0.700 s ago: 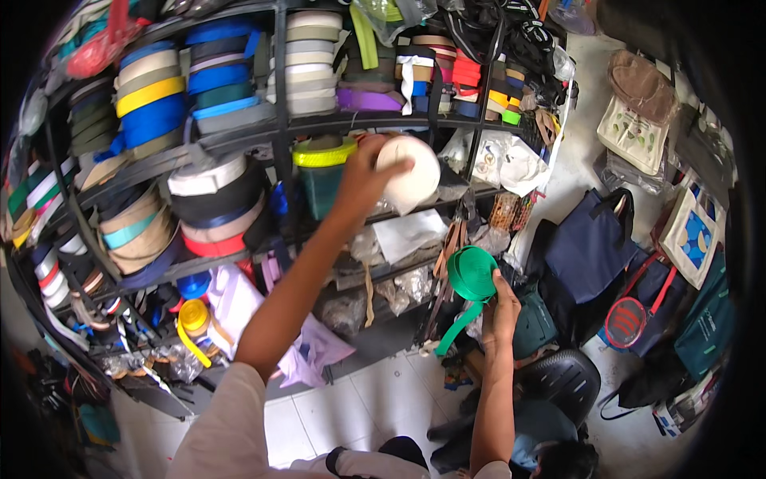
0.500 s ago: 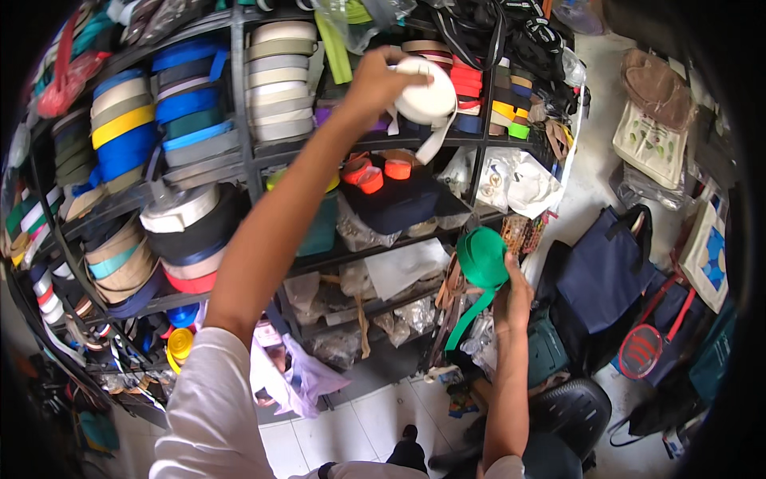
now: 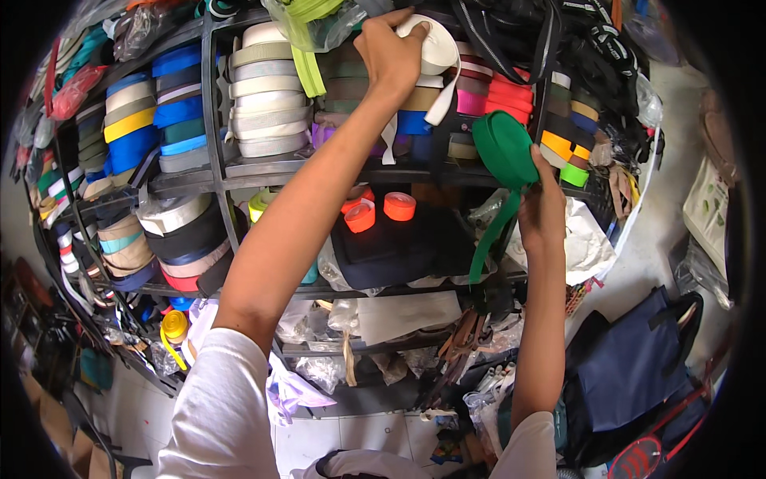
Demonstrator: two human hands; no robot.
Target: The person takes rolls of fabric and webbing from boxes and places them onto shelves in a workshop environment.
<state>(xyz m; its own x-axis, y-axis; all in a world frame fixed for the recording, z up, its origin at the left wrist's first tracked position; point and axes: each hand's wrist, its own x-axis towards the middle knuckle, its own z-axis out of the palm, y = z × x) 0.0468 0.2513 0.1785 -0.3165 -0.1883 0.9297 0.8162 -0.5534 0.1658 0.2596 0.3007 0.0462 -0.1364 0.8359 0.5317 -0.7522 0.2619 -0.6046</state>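
My left hand (image 3: 391,64) grips a roll of white webbing (image 3: 437,49) at the upper shelf, right on top of or just over a stack of rolls; I cannot tell if it touches. A loose white end dangles from it. My right hand (image 3: 544,209) holds a roll of green webbing (image 3: 501,152) in front of the shelf, below and to the right of the white one. Its free tail hangs down beside my wrist. Behind the green roll are red rolls (image 3: 507,100) stacked on the same shelf.
A stack of white and grey rolls (image 3: 271,96) stands left of my forearm on the metal rack (image 3: 214,120). Small orange rolls (image 3: 399,206) lie on dark folded fabric (image 3: 391,251) one shelf down. A navy bag (image 3: 630,367) sits at the right, above a racket (image 3: 637,461).
My right hand has lifted the green roll up to the upper shelf's height. My left hand has shifted slightly upward with the white roll. The view has moved nearer to the rack.
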